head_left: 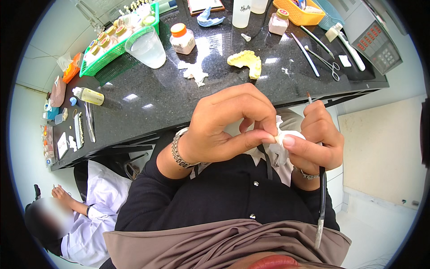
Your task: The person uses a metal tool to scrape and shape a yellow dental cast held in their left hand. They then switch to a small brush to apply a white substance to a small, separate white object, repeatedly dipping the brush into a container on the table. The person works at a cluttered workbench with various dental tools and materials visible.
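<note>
In front of my chest, my left hand [233,125] is closed in a pinch, thumb and index fingertips together. Whatever sits between those fingertips is too small to make out; it touches a crumpled white tissue [282,154]. My right hand [320,139] presses the tissue with its thumb against the fingers. The same hand grips a slim brush [321,197], its brown tip up past the knuckles and its dark handle hanging down. Beyond my hands, a yellow dental cast [246,62] lies on the black counter [165,98], with another crumpled tissue [195,73] left of it.
A clear cup [148,48], an orange-capped jar [182,39] and a green basket of jars [101,62] stand far left. Scissor-like forceps [331,67] and slim tools lie far right beside a control panel [378,47]. Another person in a white coat [96,215] sits at lower left.
</note>
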`<state>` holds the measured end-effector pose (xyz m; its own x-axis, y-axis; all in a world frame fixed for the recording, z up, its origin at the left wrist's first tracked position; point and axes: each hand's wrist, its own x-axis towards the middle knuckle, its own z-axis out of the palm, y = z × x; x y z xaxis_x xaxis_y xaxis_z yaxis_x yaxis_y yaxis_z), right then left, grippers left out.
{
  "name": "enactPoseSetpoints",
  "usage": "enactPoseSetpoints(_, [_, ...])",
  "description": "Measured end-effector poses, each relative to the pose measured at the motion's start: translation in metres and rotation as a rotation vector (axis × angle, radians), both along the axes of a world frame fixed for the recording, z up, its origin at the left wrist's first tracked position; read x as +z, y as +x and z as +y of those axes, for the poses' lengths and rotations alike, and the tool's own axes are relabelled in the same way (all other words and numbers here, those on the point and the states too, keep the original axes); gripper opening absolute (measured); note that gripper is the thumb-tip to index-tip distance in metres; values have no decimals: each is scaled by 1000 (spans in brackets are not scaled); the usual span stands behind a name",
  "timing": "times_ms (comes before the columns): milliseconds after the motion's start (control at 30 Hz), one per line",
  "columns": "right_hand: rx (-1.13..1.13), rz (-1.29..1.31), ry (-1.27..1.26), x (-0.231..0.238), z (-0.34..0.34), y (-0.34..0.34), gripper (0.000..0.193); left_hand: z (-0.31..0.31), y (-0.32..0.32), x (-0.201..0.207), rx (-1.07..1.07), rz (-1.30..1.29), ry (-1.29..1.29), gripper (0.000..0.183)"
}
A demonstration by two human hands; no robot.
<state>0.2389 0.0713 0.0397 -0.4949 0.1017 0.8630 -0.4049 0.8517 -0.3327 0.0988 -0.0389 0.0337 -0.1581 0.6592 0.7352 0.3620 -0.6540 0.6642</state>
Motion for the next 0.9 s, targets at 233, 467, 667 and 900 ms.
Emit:
enactPoseSetpoints(233, [0, -15, -12, 0, 0, 1, 34, 0, 0, 0, -7, -7, -9, 13])
enactPoseSetpoints(467, [4, -38, -15, 2, 1, 2, 34, 0, -1, 0, -5, 3, -14, 14])
enactPoseSetpoints(667, [5, -39, 14, 2, 4, 1, 35, 1, -1, 1, 5, 15, -28, 14])
enactPoseSetpoints(900, [10, -28, 43, 2, 6, 1, 35, 1, -2, 1, 4, 18, -32, 14])
